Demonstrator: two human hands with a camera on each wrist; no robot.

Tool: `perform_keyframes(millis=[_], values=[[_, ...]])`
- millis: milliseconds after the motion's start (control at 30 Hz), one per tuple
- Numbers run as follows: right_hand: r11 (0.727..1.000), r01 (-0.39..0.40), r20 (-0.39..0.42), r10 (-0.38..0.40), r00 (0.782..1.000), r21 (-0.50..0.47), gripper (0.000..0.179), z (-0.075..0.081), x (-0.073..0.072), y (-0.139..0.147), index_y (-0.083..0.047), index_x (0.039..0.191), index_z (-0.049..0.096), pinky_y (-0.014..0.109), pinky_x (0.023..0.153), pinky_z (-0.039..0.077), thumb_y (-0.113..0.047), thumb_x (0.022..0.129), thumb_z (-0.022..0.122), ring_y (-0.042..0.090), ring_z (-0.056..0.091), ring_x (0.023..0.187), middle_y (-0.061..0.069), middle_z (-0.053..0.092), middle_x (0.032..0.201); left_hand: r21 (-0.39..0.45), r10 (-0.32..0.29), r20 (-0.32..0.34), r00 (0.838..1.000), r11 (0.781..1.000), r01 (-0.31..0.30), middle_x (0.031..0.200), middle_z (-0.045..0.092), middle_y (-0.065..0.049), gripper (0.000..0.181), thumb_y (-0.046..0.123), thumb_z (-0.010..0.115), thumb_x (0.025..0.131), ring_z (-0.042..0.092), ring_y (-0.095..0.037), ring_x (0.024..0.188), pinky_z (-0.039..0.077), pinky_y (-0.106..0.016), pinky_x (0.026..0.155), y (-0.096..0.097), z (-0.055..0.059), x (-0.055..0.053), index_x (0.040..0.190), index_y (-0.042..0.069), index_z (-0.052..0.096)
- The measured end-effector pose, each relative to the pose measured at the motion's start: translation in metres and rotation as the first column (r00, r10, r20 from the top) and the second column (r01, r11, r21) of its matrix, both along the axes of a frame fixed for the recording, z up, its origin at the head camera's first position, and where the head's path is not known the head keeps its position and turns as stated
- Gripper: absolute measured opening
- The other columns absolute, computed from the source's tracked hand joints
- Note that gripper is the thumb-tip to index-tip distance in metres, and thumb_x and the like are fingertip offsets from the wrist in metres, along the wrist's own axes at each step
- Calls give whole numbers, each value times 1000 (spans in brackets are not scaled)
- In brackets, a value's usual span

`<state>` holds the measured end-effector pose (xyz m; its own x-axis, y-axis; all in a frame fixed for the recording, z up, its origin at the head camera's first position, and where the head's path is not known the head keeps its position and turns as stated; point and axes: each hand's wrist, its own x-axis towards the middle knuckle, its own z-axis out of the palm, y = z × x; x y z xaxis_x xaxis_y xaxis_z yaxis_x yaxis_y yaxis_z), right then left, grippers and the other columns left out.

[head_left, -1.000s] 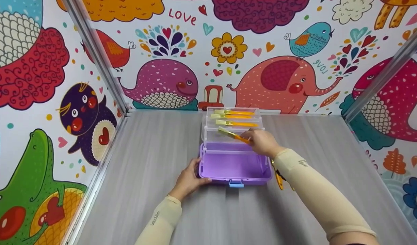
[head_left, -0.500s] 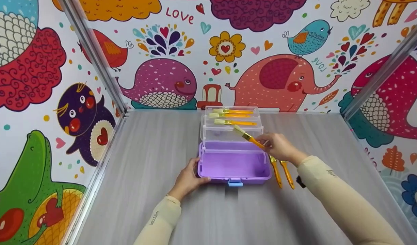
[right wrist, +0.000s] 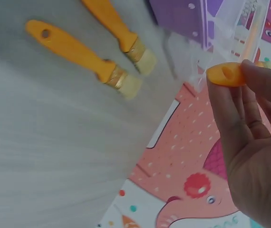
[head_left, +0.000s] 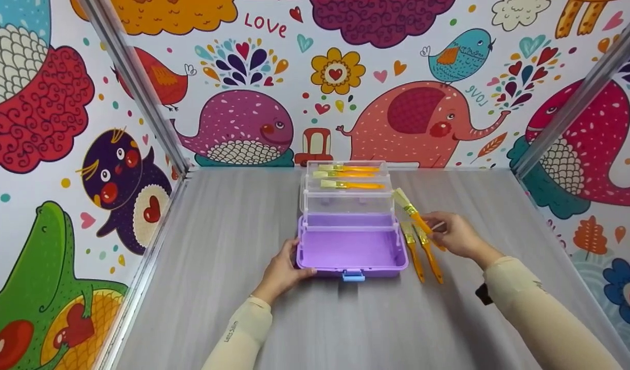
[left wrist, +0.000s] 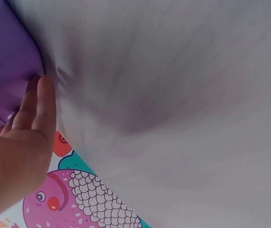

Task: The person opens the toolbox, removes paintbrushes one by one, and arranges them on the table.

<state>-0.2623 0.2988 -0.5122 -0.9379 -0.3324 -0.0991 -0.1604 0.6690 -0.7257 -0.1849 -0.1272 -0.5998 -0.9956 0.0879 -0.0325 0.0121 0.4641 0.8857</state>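
Observation:
A purple storage box point(head_left: 325, 269) with clear fold-out trays point(head_left: 348, 203) stands unfolded on the table. My left hand point(head_left: 284, 270) grips its front left corner, thumb at the front rim; in the left wrist view, fingers point(left wrist: 44, 107) lie along the purple side. Right of the box, my right hand point(head_left: 461, 236) pinches a paintbrush point(head_left: 408, 207) by its orange handle, bristles pointing up and away. Below it, two more paintbrushes point(head_left: 416, 259) lie side by side on the table, handles towards me. The right wrist view shows the held handle's end point(right wrist: 226, 74) between thumb and fingers.
Three paintbrushes point(head_left: 353, 185) lie crosswise in the upper clear trays. A blue latch point(head_left: 353, 276) hangs at the box's front. The grey table point(head_left: 232, 216) meets printed cartoon walls point(head_left: 243, 123) at the back and sides, with metal posts at the corners.
My right hand has moved right and towards me, carrying the paintbrush from over the trays to beside the box, above the two lying brushes. My left hand keeps its hold on the corner.

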Motion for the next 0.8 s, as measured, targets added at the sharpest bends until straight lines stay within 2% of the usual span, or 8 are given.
perform_keyframes(millis=[133,267,367,500,800], values=[[1000,29,16,-28,999,-9,45,-8,5,16,1,131,61,38,77,59,10,87,62,33,65,97,17,64,111,-5,3,-3,1000,1000,-3,145,50,-20,87,22,90,72,45,-34,135,31,-48,112,0,-1,-1,143,7,43],[996,86,52,-85,995,-18,45,-18,10,27,6,131,58,37,69,59,10,86,64,33,66,94,22,63,111,-10,10,0,1000,1000,-10,144,51,-19,88,23,90,72,45,-35,134,31,-50,112,-1,-2,0,144,7,43],[988,150,110,-147,983,-19,46,-24,13,33,10,130,57,36,61,58,9,84,65,30,67,85,24,62,110,-16,10,-5,1000,1000,-10,144,52,-19,87,25,91,71,47,-35,133,33,-50,111,-1,-3,0,143,7,43],[978,210,164,-210,964,13,47,-35,14,39,11,128,57,34,57,57,9,82,65,24,62,74,23,63,107,-26,10,-13,1000,1000,-11,142,53,-19,86,27,91,71,48,-33,132,35,-50,109,0,-2,0,141,6,45],[960,264,196,-278,940,96,47,-56,15,43,13,126,57,34,56,55,9,80,65,25,61,73,26,63,107,-17,11,-21,1000,1000,-12,142,54,-18,85,25,91,71,48,-35,132,34,-51,109,0,-2,0,140,8,46]])
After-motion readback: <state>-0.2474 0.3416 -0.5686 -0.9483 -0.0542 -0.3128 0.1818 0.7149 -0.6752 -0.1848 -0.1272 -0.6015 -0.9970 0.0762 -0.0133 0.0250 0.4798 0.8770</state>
